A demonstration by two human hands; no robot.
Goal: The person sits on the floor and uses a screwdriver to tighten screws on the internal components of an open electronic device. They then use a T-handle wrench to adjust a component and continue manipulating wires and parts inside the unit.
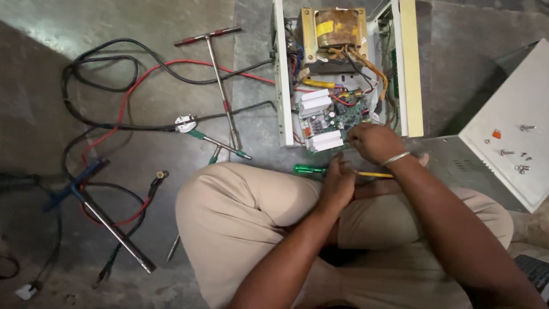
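From the camera on your head, looking straight down, you are sitting cross-legged on a grey concrete floor in beige trousers. Your right hand [374,143], wearing a silver bangle at the wrist, is reaching into the near end of an open white metal casing [410,68], its fingers curled down onto the green circuit board [334,117]; whether they are pinching anything there cannot be told. Your left hand [337,184] is hovering loosely curled just in front of the casing, touching or nearly touching a green-handled screwdriver [311,169] lying on the floor beside a yellow tool shaft [374,174]. A copper-wound transformer [337,28] is sitting at the casing's far end. Black and red cables [123,94] are looping across the floor to your left, beside a T-handle wrench [220,80]. The removed white cover [514,123], with loose screws on it, is lying to your right.
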